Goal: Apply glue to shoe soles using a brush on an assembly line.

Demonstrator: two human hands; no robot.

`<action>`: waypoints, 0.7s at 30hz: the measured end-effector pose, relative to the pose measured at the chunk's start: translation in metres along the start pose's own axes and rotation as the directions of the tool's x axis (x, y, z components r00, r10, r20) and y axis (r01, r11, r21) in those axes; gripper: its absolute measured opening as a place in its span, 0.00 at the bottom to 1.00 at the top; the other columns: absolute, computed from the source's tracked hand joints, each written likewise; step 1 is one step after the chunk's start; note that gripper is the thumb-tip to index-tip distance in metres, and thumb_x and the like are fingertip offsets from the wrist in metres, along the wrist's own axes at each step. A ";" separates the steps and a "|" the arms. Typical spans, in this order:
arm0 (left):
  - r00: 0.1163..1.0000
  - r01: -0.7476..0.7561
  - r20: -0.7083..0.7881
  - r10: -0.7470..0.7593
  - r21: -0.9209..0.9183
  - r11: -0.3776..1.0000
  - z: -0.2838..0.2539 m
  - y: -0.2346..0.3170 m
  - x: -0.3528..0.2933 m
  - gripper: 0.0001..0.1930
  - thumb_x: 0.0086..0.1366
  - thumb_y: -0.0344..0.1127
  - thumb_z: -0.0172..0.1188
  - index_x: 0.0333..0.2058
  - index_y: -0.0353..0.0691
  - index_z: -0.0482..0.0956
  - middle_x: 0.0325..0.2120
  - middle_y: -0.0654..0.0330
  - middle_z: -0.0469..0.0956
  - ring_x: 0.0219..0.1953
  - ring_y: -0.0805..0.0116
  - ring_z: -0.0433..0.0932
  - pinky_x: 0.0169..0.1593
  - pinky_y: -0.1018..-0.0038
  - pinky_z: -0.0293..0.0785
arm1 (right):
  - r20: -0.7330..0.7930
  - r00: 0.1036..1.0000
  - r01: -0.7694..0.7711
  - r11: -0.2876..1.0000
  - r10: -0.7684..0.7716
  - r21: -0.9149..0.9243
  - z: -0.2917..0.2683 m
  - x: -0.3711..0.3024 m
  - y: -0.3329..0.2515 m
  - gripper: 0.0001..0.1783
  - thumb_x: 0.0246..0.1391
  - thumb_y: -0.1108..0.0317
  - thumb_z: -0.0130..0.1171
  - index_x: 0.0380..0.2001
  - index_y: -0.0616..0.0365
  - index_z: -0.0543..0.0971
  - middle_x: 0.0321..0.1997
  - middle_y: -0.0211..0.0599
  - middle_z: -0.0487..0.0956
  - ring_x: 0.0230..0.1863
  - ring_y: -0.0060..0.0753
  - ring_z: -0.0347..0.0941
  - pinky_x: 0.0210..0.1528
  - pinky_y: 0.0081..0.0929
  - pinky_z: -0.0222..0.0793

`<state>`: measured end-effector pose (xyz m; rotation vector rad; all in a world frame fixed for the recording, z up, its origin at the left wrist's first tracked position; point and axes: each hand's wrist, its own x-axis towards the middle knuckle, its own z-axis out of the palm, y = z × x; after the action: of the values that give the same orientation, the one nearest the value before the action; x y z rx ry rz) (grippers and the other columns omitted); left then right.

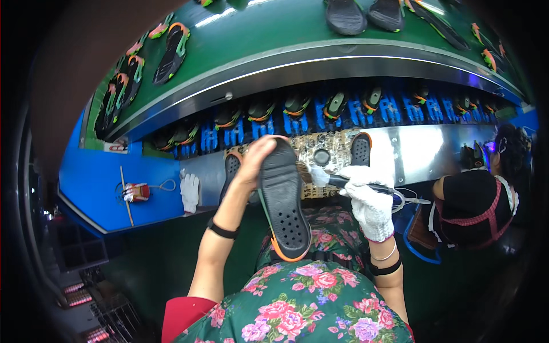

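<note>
My left hand (258, 161) is bare and grips a black shoe sole (282, 188) by its upper end. The sole is held upright, with small holes in its heel and an orange rim at the bottom. A white knitted glove covers my right hand (369, 197), which is closed round the dark handle of a brush (337, 180). Its brown bristles are beside the sole's right edge; I cannot tell whether they touch. Behind, on a stained work surface (311, 193), sits a small round black container (322, 156). A second sole (361, 150) lies to its right, another (231, 164) beyond my left wrist.
A green conveyor belt (257, 34) carrying several shoes and soles runs across the back. Below it stands a row of shoes on blue racks (263, 131). A loose white glove (189, 191) lies left, near a blue tabletop (103, 177). Another person (474, 200) sits at right.
</note>
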<state>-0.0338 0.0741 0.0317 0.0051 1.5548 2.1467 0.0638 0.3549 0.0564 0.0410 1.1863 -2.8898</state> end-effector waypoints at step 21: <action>0.923 0.374 0.362 -0.129 -0.766 0.523 0.057 -0.084 -0.054 0.60 0.55 0.89 0.32 0.62 0.34 0.68 0.44 0.44 0.78 0.43 0.51 0.80 0.54 0.55 0.75 | -0.024 0.892 -0.449 0.881 0.451 -0.152 0.036 0.020 -0.009 0.10 0.52 0.77 0.68 0.40 0.65 0.86 0.41 0.37 0.87 0.39 0.29 0.83 0.44 0.23 0.79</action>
<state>0.0611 0.1240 -0.0086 -0.2316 0.2359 2.2952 0.0431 0.3365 0.0876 0.2600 1.2025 -2.3862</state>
